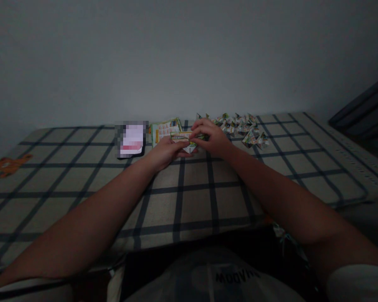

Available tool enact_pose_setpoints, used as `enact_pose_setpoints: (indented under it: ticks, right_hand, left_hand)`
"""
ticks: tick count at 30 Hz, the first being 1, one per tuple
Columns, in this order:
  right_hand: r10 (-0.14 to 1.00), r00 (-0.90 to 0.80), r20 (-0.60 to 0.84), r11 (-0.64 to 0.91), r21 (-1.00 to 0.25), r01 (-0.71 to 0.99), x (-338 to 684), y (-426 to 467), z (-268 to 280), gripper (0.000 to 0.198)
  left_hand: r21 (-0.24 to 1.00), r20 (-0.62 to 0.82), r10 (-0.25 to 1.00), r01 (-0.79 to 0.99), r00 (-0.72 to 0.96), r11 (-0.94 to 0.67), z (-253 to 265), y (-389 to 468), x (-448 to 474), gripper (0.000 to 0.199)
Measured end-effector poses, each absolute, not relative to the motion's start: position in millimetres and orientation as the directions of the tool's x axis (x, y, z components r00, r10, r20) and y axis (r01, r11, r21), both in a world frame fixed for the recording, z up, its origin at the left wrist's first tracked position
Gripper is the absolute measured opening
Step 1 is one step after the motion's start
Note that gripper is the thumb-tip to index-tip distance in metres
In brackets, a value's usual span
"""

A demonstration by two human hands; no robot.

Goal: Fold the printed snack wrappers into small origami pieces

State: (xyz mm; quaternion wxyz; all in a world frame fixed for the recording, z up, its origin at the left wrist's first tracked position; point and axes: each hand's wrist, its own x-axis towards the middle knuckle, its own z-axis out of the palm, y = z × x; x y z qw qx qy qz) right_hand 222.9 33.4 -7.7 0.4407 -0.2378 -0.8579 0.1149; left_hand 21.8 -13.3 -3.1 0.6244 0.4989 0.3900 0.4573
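Observation:
Between my hands is a folded piece of printed paper (180,136), with green, yellow and white colouring. My left hand (166,153) grips it from the left, thumb on top and fingers underneath. On its right side my right hand (211,137) pinches the paper, the fingers bent over its upper edge. Just behind my left hand lies a stack of flat printed sheets (164,129) with green borders. Past my right hand sits a group of several small folded paper shapes (236,123) with pointed corners, in the same kind of print.
A phone (132,140) with a lit, blurred screen lies left of the sheets. The surface is covered by a checked cloth (193,197). An orange figure (9,165) is at the far left. A pale wall (189,63) rises behind, and dark striped fabric (362,109) leans at the right.

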Motion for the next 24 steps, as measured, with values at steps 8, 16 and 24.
enact_pose_setpoints:
  ticks: [8,16,24]
  right_hand:
    - [0.515,-0.517,0.684,0.855,-0.451,0.255,226.6,37.9,-10.5,0.014]
    - [0.582,-0.517,0.627,0.803,-0.543,0.245,227.5,35.7,-10.1,0.014]
    - [0.666,-0.409,0.624,0.737,-0.634,0.235,221.5,36.5,-12.7,0.02]
  left_hand:
    - [0.964,-0.009,0.966,-0.255,0.258,0.077,2.0,-15.5,21.0,0.037]
    - [0.942,-0.026,0.96,-0.314,0.278,0.116,3.3,-13.6,20.5,0.027]
    - [0.965,0.014,0.971,-0.258,0.238,0.049,3.4,-11.5,19.8,0.03]
